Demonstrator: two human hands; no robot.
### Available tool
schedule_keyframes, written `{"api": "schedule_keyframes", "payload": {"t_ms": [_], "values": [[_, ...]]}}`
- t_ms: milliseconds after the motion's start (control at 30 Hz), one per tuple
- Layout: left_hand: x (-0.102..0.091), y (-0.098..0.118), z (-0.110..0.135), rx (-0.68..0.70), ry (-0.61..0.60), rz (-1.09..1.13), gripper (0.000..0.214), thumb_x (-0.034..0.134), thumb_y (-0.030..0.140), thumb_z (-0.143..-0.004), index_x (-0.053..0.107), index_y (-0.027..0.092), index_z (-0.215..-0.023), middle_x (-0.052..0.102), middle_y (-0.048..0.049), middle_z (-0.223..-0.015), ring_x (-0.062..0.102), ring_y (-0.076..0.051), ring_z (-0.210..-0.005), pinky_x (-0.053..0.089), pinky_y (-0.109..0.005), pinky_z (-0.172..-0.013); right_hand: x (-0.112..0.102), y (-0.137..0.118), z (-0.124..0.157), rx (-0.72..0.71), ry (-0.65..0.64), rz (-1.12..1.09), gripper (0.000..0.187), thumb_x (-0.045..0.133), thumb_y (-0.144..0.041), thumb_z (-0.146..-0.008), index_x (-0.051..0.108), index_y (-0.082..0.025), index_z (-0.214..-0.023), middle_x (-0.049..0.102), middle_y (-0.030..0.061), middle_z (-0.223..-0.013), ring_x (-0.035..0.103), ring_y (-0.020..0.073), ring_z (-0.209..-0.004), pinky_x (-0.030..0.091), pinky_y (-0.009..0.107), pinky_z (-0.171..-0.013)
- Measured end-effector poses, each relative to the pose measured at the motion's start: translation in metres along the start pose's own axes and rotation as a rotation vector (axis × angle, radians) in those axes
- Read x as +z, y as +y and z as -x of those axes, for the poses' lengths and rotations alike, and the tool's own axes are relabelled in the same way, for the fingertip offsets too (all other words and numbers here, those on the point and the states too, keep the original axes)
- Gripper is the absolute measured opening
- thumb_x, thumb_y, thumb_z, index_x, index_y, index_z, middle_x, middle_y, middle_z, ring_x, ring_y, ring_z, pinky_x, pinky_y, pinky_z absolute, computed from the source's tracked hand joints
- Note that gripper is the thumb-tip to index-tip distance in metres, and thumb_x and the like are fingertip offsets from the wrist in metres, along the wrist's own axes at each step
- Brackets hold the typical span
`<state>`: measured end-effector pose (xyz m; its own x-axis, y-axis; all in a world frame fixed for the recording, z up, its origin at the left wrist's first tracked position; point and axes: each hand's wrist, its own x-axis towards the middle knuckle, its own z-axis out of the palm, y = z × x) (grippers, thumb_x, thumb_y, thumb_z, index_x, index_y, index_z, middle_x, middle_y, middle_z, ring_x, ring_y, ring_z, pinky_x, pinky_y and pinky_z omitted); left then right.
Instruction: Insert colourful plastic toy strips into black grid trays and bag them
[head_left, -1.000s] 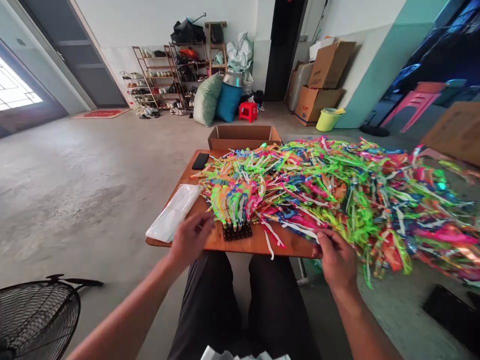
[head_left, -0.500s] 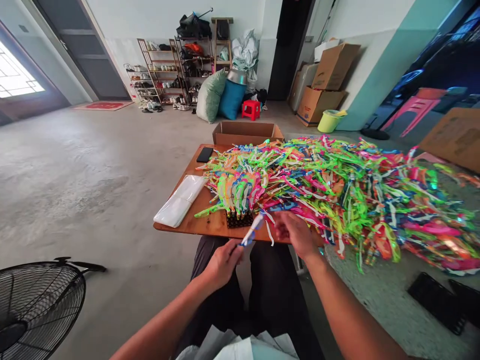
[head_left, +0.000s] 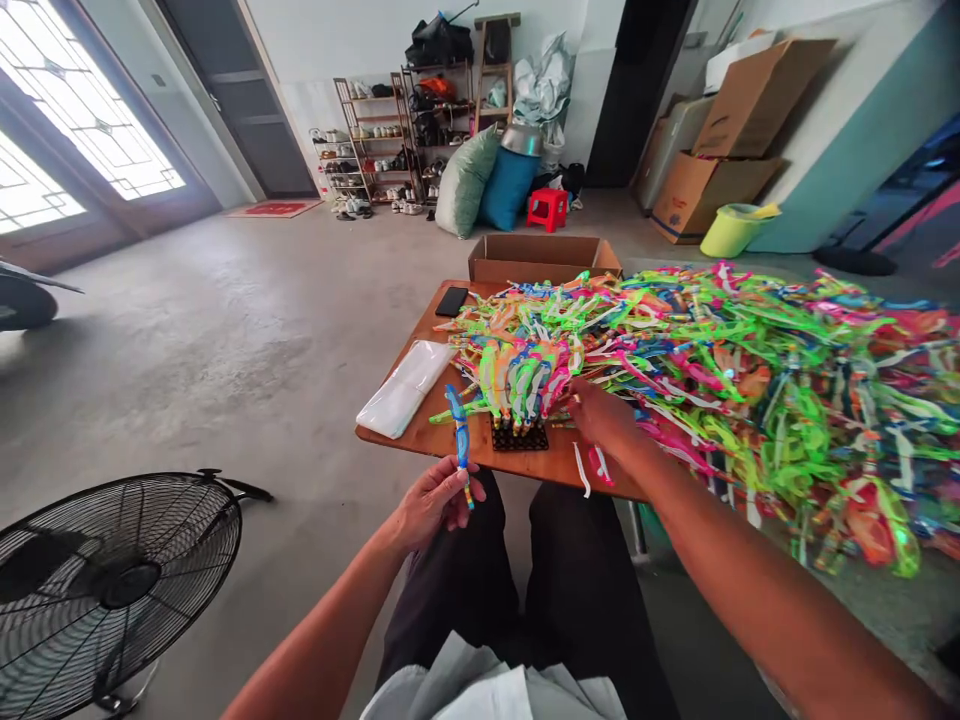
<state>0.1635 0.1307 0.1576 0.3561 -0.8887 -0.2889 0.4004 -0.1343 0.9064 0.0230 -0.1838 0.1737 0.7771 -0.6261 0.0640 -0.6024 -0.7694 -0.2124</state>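
A slim blue piece [head_left: 461, 430] is held nearly upright at the near edge of the wooden table [head_left: 427, 436], pinched between the thumb and fingers of the left hand [head_left: 439, 500]; its banded end is seen below the grip. The right hand [head_left: 596, 412] is placed beside the black grid tray [head_left: 520, 440], at the heap's near side — its fingertips are partly hidden, so whether anything is pinched cannot be told. In the tray, bright pieces [head_left: 517, 385] are packed close together, banded ends down. Much of the table is covered by a loose heap [head_left: 720, 360] of similar pieces. Behind it, an open cardboard box [head_left: 540, 262] is set (its floor is hidden). Farther back, a metal basin [head_left: 523, 138] is rested on a blue sack [head_left: 508, 187].
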Motion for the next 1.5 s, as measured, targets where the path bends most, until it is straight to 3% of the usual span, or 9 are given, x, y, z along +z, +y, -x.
{"api": "schedule_keyframes", "payload": {"t_ms": [100, 200, 333, 467, 667, 867, 1033, 1267, 1500], "values": [[-0.004, 0.003, -0.003, 0.021, -0.034, 0.025, 0.051, 0.074, 0.054, -0.087, 0.060, 0.021, -0.123, 0.072, -0.0051, -0.099, 0.068, -0.012, -0.063, 0.048, -0.020, -0.048, -0.013, 0.024, 0.003, 0.125, 0.069, -0.286, 0.022, 0.055, -0.019, -0.092, 0.071, -0.018, -0.106, 0.073, 0.0053, -0.081, 0.066, 0.0198, -0.072, 0.045, 0.028, -0.067], [-0.008, 0.007, -0.007, 0.048, -0.048, 0.005, 0.055, 0.074, 0.052, -0.088, 0.059, 0.021, -0.131, 0.071, -0.0073, -0.107, 0.070, -0.013, -0.071, 0.053, -0.021, -0.054, -0.022, 0.046, 0.012, 0.385, 0.099, -0.897, 0.016, 0.059, -0.019, -0.085, 0.072, -0.019, -0.093, 0.062, -0.0021, -0.057, 0.056, 0.0153, -0.050, 0.044, 0.026, -0.051], [-0.008, 0.007, -0.021, 0.093, 0.047, -0.143, 0.056, 0.075, 0.055, -0.086, 0.061, 0.019, -0.128, 0.073, -0.0089, -0.108, 0.070, -0.013, -0.071, 0.054, -0.023, -0.058, -0.016, 0.050, 0.038, 0.610, 0.103, -1.708, 0.006, 0.067, -0.014, -0.075, 0.067, -0.019, -0.079, 0.069, -0.0005, -0.065, 0.063, 0.0111, -0.053, 0.055, 0.020, -0.051], [-0.002, 0.001, -0.041, 0.139, 0.230, -0.260, 0.054, 0.080, 0.059, -0.076, 0.065, 0.017, -0.106, 0.074, -0.0058, -0.095, 0.068, -0.014, -0.068, 0.052, -0.024, -0.058, 0.004, 0.022, 0.068, 0.587, -0.031, -1.963, 0.018, 0.077, -0.008, -0.070, 0.070, -0.017, -0.083, 0.074, 0.0005, -0.072, 0.067, 0.0087, -0.058, 0.057, 0.014, -0.053], [0.009, -0.005, -0.060, 0.196, 0.353, -0.471, 0.041, 0.076, 0.052, -0.076, 0.068, 0.019, -0.098, 0.072, -0.0011, -0.079, 0.068, -0.019, -0.072, 0.051, -0.026, -0.060, 0.026, -0.033, 0.081, 0.368, -0.055, -1.667, 0.042, 0.088, -0.045, -0.073, 0.069, -0.017, -0.098, 0.072, 0.0011, -0.071, 0.067, 0.0122, -0.052, 0.057, 0.020, -0.046], [0.000, -0.001, -0.073, 0.289, 0.510, -0.653, 0.032, 0.074, 0.049, -0.076, 0.072, 0.020, -0.089, 0.070, 0.0011, -0.072, 0.065, -0.017, -0.068, 0.046, -0.026, -0.064, 0.039, -0.024, 0.065, 0.253, 0.009, -1.329, 0.041, 0.078, -0.055, -0.080, 0.063, -0.019, -0.093, 0.074, 0.0041, -0.076, 0.071, 0.0174, -0.059, 0.059, 0.027, -0.052], [-0.004, 0.004, -0.083, 0.293, 0.534, -0.648, 0.029, 0.073, 0.047, -0.078, 0.072, 0.020, -0.087, 0.068, 0.0018, -0.071, 0.061, -0.015, -0.065, 0.042, -0.025, -0.062, 0.048, -0.009, 0.052, 0.211, 0.019, -1.175, 0.032, 0.067, -0.054, -0.089, 0.060, -0.022, -0.089, 0.076, 0.0064, -0.082, 0.073, 0.0208, -0.064, 0.055, 0.028, -0.049], [0.012, -0.002, -0.103, 0.310, 0.569, -0.748, 0.021, 0.075, 0.041, -0.080, 0.074, 0.021, -0.083, 0.068, 0.0029, -0.070, 0.059, -0.014, -0.064, 0.041, -0.025, -0.063, 0.054, -0.031, 0.045, 0.229, -0.027, -1.036, 0.019, 0.068, -0.040, -0.089, 0.061, -0.023, -0.087, 0.077, 0.0048, -0.081, 0.071, 0.0188, -0.058, 0.052, 0.027, -0.048], [0.018, -0.023, -0.110, 0.389, 0.582, -0.811, 0.017, 0.076, 0.037, -0.085, 0.075, 0.021, -0.089, 0.074, 0.0010, -0.079, 0.064, -0.013, -0.068, 0.044, -0.024, -0.069, 0.070, -0.037, 0.041, 0.150, 0.068, -0.804, 0.022, 0.065, -0.042, -0.089, 0.065, -0.022, -0.082, 0.076, 0.0038, -0.077, 0.070, 0.0195, -0.063, 0.052, 0.029, -0.061]]}}
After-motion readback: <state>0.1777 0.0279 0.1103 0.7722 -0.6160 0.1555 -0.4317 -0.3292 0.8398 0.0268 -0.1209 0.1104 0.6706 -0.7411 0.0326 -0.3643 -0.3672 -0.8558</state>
